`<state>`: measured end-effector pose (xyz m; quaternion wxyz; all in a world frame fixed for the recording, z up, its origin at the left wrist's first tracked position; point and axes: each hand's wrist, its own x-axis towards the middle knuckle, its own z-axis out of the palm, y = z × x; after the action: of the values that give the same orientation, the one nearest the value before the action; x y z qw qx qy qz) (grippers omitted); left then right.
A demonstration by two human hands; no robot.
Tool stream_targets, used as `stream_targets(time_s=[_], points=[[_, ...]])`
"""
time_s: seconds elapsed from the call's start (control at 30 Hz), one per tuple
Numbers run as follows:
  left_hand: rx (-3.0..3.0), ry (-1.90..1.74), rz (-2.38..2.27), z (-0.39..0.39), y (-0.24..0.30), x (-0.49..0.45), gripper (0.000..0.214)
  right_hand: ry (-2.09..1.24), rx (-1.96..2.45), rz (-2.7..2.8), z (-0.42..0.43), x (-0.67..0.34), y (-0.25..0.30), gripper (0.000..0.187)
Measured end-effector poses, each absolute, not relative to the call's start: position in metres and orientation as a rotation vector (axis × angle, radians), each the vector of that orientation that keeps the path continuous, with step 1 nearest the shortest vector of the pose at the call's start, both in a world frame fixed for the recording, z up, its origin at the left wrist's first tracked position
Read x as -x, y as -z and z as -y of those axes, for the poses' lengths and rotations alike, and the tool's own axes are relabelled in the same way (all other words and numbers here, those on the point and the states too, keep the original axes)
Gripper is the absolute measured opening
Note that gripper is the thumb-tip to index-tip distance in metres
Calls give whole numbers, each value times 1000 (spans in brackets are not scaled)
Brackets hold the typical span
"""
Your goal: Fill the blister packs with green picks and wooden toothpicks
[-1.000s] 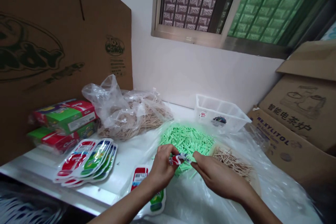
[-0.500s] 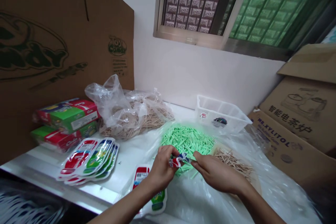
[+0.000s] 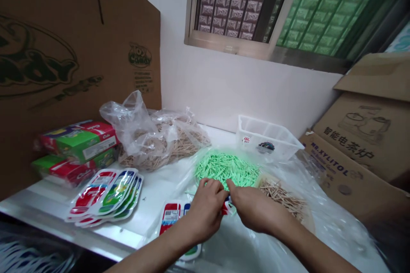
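Close together over the near edge of a pile of light-green sticks (image 3: 227, 166) are my left hand (image 3: 208, 207) and my right hand (image 3: 253, 207). Both have their fingers closed around a small printed packet (image 3: 226, 207) in red, white and blue. Only a little of the packet shows between them. Partly beneath my left hand and forearm lie bottle-shaped packages (image 3: 170, 216) with red and green printing. To the right of my right hand, a shallow tray (image 3: 310, 217) holds pale wooden sticks (image 3: 283, 196).
At left is a fanned stack of bottle-shaped packages (image 3: 105, 192), with red-and-green boxes (image 3: 86, 140) behind it. A clear bag of brown sticks (image 3: 163, 140) and a white plastic basket (image 3: 270, 136) stand by the wall. Cardboard boxes flank both sides; plastic sheeting (image 3: 333, 222) covers the right side.
My hands have drawn closer together and dipped slightly. My fingers now cover more of the packet, which was more exposed before. The view has shifted slightly.
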<state>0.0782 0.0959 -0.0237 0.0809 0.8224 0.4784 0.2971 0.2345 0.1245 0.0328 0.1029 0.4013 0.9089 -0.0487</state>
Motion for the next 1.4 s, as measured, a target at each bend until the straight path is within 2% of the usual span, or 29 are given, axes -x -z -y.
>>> stream_targets(time_s=[0.13, 0.2, 0.27, 0.33, 0.47, 0.53, 0.6, 1.0, 1.1, 1.27, 1.4], points=[[-2252, -887, -1461, -97, 27, -83, 35, 243, -1185, -2870, -133, -239, -36, 54], [-2076, -899, -1445, -98, 33, -83, 24, 392, -1198, -3016, -138, -243, -32, 55], [-1922, -966, -1356, -98, 39, -86, 13, 739, -1218, -3122, -141, -243, -24, 61], [-1773, -1065, -1216, -97, 45, -91, 5, 1223, -1257, -3132, -143, -240, -13, 59], [-1383, -1141, -1059, -96, 56, -100, 27, 2062, -1628, -2897, -143, -235, 8, 36], [-1209, -1130, -1044, -95, 63, -99, 33, 2282, -1853, -2657, -141, -239, 16, 38], [-1113, -1127, -1027, -95, 66, -96, 36, 2303, -1896, -2539, -138, -245, 23, 40], [-1115, -1112, -1011, -92, 61, -98, 39, 1854, -2028, -2698, -132, -250, 25, 11], [-1107, -1143, -1006, -92, 62, -99, 39, 1883, -2088, -2732, -127, -250, 28, 4], [-1113, -1130, -999, -91, 51, -101, 43, 2023, -1999, -2739, -122, -247, 30, 22], [-1145, -1102, -991, -89, 44, -100, 42, 2020, -1936, -2747, -124, -247, 28, 22]])
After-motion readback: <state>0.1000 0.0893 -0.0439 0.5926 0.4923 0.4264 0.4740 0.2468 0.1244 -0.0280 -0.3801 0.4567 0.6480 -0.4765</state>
